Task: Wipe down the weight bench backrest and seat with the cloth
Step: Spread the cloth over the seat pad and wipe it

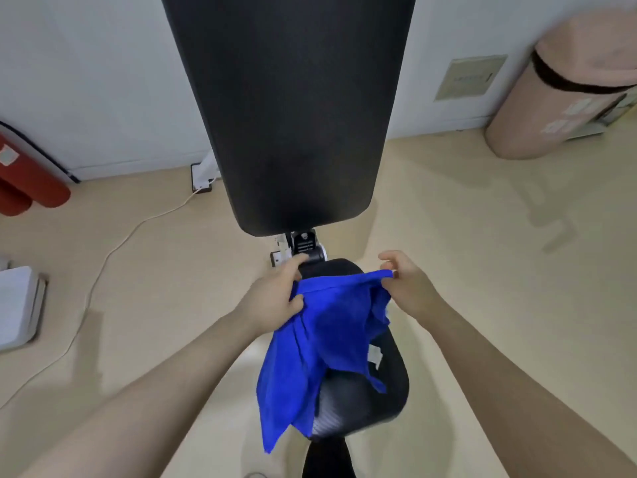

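The black padded backrest [293, 112] of the weight bench rises at the centre, tilted away from me. Below it lies the black seat [389, 384], mostly covered by a bright blue cloth [327, 332]. My left hand [275, 298] grips the cloth's upper left edge. My right hand [406, 281] pinches its upper right corner. The cloth is stretched between both hands and hangs loosely down over the seat. The bench hinge [305, 244] shows between the two pads.
A red cylinder [24, 181] lies at the left wall. A white cable [113, 250] runs across the beige floor from a socket [201, 181]. A white box [17, 305] sits at far left. A rolled pink mat [565, 88] leans at the right.
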A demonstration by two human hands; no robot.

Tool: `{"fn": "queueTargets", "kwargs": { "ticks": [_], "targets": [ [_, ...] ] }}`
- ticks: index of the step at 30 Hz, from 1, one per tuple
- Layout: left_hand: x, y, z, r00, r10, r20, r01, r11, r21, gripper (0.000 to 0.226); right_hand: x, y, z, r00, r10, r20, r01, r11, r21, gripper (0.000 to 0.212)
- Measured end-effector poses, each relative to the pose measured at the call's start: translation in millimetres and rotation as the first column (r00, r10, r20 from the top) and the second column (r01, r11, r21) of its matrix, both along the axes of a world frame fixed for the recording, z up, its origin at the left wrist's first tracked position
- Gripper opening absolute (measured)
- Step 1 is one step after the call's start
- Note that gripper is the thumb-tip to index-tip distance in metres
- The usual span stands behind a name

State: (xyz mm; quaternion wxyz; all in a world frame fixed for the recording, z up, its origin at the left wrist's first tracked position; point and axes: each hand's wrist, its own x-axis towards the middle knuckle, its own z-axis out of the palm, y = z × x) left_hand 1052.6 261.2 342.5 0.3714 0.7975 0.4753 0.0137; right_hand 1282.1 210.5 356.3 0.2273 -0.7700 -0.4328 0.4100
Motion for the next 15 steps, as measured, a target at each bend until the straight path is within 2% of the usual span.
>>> {"fn": "queueTargets", "kwargs": {
  "ticks": [1,2,3,5,7,8,9,10,12,15],
  "targets": [
    [-2,-7,-18,0.997,0.035,-0.062,-0.03,0.996,0.082,0.068,-2,0,-19,0.976,-0.035,0.216,0.024,0.998,0.05,0.041],
    [-5,-16,-34,0.993,0.051,-0.106,-0.036,0.99,0.139,0.074,-7,-4,-37,0.936,-0.054,0.348,0.023,0.996,0.09,0.04],
    [-8,-28,-55,0.99,0.029,-0.14,-0.006,0.987,0.161,0.073,-14,-8,-53,0.905,-0.028,0.425,-0.027,0.992,0.123,0.036],
    [-7,-46,-93,0.98,0.015,-0.197,0.007,0.994,0.111,0.066,-36,-11,-85,0.84,0.136,0.525,-0.266,0.947,0.18,0.03],
    [-1,-56,-122,0.968,0.049,-0.247,-0.037,0.998,0.054,0.074,-63,-8,-110,0.736,0.394,0.55,-0.532,0.84,0.11,0.038],
    [2,-59,-134,0.959,0.064,-0.275,-0.051,0.997,0.054,0.078,-75,-5,-123,0.644,0.516,0.564,-0.644,0.764,0.036,0.045],
    [4,-61,-144,0.954,0.083,-0.289,-0.064,0.995,0.074,0.08,-86,-2,-134,0.557,0.616,0.557,-0.724,0.689,-0.038,0.049],
    [3,-60,-154,0.953,0.096,-0.287,-0.077,0.994,0.076,0.079,-93,2,-147,0.512,0.677,0.529,-0.766,0.638,-0.076,0.052],
    [0,-51,-168,0.967,0.148,-0.208,-0.129,0.986,0.105,0.074,-97,14,-167,0.503,0.713,0.488,-0.782,0.616,-0.092,0.056],
    [-5,-22,-179,0.974,0.149,-0.169,-0.126,0.982,0.138,0.076,-93,45,-183,0.451,0.721,0.526,-0.805,0.584,-0.109,0.062]
  ]
}}
